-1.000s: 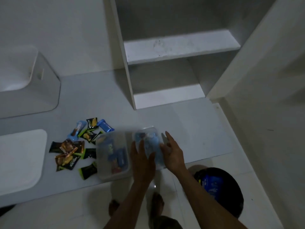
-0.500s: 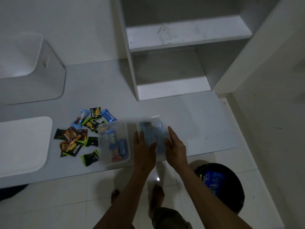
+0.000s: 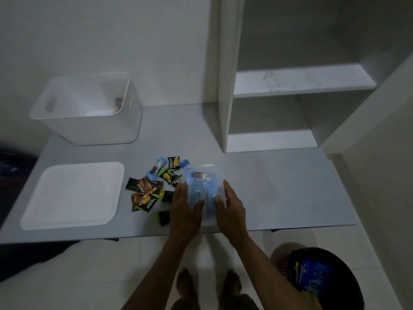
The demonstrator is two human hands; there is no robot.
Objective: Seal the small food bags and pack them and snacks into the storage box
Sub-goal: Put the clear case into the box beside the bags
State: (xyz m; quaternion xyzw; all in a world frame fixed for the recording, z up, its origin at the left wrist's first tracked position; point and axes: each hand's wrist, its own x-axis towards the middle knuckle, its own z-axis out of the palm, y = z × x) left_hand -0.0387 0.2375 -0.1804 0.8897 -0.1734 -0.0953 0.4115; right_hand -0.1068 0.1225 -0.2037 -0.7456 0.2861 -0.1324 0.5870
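Grey table [image 3: 290, 186]: both hands [image 3: 185, 211] around clear food bag [image 3: 202, 189], beside snacks [image 3: 154, 189].

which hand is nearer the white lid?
Left. The left hand is on the bag's side facing the lid; the right hand is on the far side.

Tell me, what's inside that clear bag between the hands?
The clear bag holds blue-wrapped snacks. Their number cannot be told: the picture is blurred and the left hand and right hand cover its lower part.
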